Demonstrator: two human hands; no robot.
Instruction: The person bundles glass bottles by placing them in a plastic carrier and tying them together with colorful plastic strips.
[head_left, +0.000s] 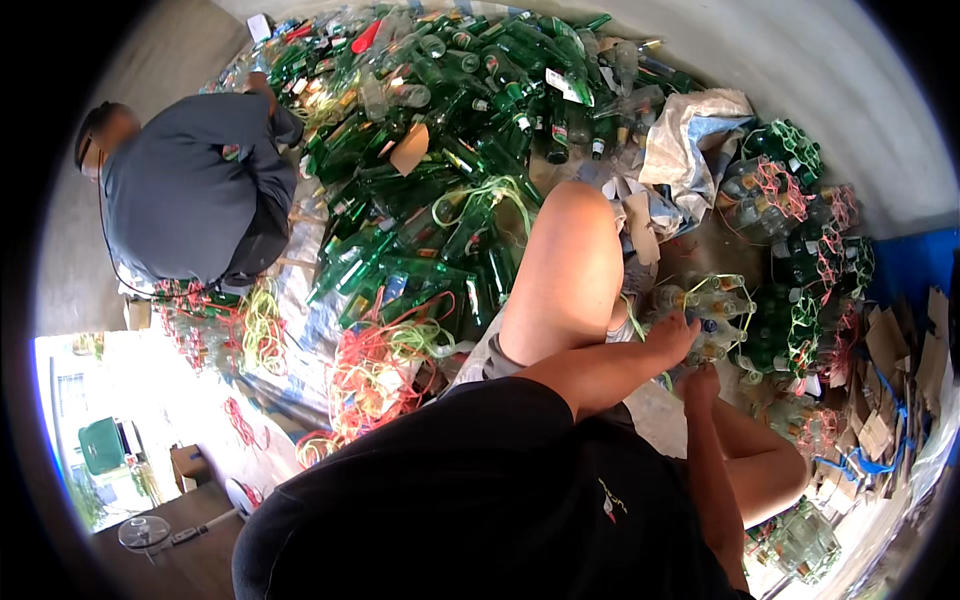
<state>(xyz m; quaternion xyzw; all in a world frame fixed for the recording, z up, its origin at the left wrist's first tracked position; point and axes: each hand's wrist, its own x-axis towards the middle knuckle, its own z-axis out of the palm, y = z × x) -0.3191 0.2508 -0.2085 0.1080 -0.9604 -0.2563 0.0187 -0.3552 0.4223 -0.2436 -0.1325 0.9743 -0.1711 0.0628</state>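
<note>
A bundle of upright clear glass bottles (721, 309) stands on the floor between my knees. Yellow-green plastic twine (745, 281) loops around its outer necks. At the bundle's near left side, my left hand (675, 337) is closed where the twine runs in under its fingers. My right hand (700, 384) is curled against the near edge of the same bundle. What lies inside its fingers is hidden. A loose strand of the twine hangs beneath my left forearm.
Loose green and clear bottles (480, 112) are heaped ahead and left. Tied bottle bundles (817, 255) line the right wall. Tangled red and green twine (375, 375) lies left; a woven sack (697, 142) sits ahead; flattened cardboard (892, 352) leans right. Another person (195, 180) bends over the heap.
</note>
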